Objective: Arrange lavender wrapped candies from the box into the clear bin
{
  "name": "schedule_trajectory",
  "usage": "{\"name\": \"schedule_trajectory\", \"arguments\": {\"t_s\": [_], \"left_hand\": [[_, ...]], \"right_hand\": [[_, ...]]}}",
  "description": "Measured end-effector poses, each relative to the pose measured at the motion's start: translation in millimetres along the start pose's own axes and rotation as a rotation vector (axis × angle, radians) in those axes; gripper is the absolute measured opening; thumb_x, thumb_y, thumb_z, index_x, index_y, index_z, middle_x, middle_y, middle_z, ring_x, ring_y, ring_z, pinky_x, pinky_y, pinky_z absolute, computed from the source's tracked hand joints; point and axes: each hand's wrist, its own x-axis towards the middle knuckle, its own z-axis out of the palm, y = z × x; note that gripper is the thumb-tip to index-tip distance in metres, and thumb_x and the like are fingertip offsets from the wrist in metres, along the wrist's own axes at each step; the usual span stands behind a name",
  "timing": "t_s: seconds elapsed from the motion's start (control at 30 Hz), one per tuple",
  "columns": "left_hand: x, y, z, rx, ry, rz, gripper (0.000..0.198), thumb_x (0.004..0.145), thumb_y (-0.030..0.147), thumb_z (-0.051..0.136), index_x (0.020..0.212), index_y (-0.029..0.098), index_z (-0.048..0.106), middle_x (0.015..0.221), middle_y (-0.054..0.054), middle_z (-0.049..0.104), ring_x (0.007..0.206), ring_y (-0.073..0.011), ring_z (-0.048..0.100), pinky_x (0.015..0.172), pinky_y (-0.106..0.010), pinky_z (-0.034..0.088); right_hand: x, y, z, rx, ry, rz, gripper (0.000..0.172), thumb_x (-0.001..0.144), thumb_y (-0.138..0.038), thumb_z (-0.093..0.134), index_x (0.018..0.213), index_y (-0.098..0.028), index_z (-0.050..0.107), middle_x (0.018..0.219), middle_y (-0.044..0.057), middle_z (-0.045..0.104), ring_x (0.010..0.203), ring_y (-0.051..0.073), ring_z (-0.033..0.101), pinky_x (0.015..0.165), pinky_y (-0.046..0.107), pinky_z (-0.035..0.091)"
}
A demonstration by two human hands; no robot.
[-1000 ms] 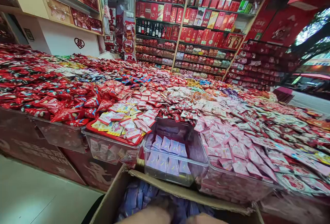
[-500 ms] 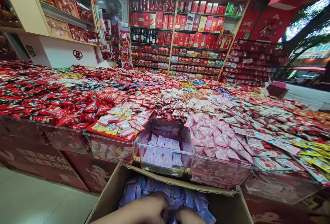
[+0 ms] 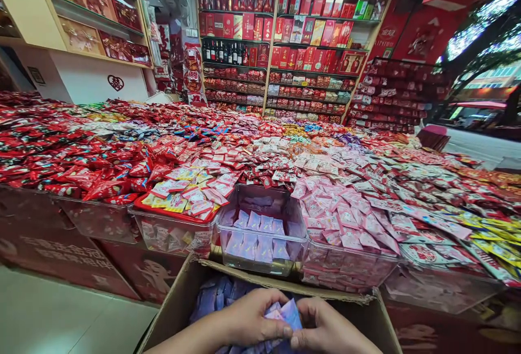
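Just above the open cardboard box point(image 3: 179, 294), my left hand point(image 3: 248, 316) and my right hand point(image 3: 321, 324) meet around a few small purple candy packets point(image 3: 287, 313). Fingers and thumbs of both hands are closed on them. More purple packets point(image 3: 214, 297) fill the box below, partly hidden by my hands and forearms. Right behind the box stands a clear plastic bin point(image 3: 262, 264). Upright purple packets point(image 3: 260, 223) line its front, and part of its red-toned inside shows behind them.
Left of the bin is a red-rimmed bin point(image 3: 175, 218) of white and yellow packets. On its right, pink packets point(image 3: 342, 213) are heaped high. Heaps of red packets point(image 3: 101, 175) spread left, and shelves of boxes and bottles point(image 3: 277, 33) stand at the back.
My hands have risen from among the packets in the box and now hold a few purple packets between them. The view has shifted slightly.
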Motion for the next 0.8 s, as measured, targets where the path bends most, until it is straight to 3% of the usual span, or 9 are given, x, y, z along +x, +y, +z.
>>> {"name": "schedule_trajectory", "arguments": {"t_s": [0.13,0.33,0.47,0.63,0.8], "left_hand": [[4,8,1.8,-0.231,-0.043,-0.002,0.032,0.067,0.041,0.061,0.084,0.014,0.054,0.068,0.002,0.051,0.057,-0.0095,0.045,0.056,-0.022,0.037],[5,17,0.8,-0.447,-0.020,-0.048,0.039,0.068,0.043,0.058,0.094,0.015,0.048,0.072,-0.002,0.058,0.058,-0.0126,0.055,0.057,-0.027,0.043],[4,17,0.2,-0.386,0.040,-0.035,0.037,0.070,0.044,0.055,0.091,0.014,0.049,0.069,-0.001,0.057,0.055,-0.0120,0.053,0.055,-0.026,0.042],[5,12,1.6,-0.232,0.211,0.010,0.026,0.068,0.038,0.059,0.070,0.013,0.053,0.059,0.005,0.046,0.053,-0.0072,0.038,0.050,-0.019,0.030],[5,13,4.7,-0.198,0.240,0.006,0.027,0.070,0.041,0.056,0.069,0.014,0.052,0.059,0.004,0.048,0.055,-0.0088,0.044,0.052,-0.021,0.035]], "right_hand": [[-12,-15,-2,0.179,0.022,-0.092,0.027,0.071,-0.040,0.058,0.071,-0.013,0.057,0.060,-0.001,0.053,0.053,0.009,0.045,0.050,0.020,0.033],[-14,-19,-6,0.250,0.107,-0.135,0.027,0.074,-0.039,0.055,0.070,-0.013,0.055,0.063,0.001,0.056,0.056,0.010,0.048,0.055,0.023,0.036],[-14,-20,-5,0.217,0.161,-0.139,0.028,0.075,-0.040,0.053,0.070,-0.013,0.054,0.063,0.001,0.055,0.056,0.010,0.048,0.056,0.024,0.037],[-17,-22,3,0.050,0.275,-0.137,0.029,0.074,-0.040,0.054,0.061,-0.015,0.049,0.057,-0.002,0.048,0.056,0.010,0.042,0.055,0.023,0.035],[-19,-22,8,0.044,0.442,-0.165,0.030,0.072,-0.042,0.056,0.060,-0.016,0.048,0.057,-0.002,0.046,0.056,0.011,0.041,0.053,0.023,0.035]]}}
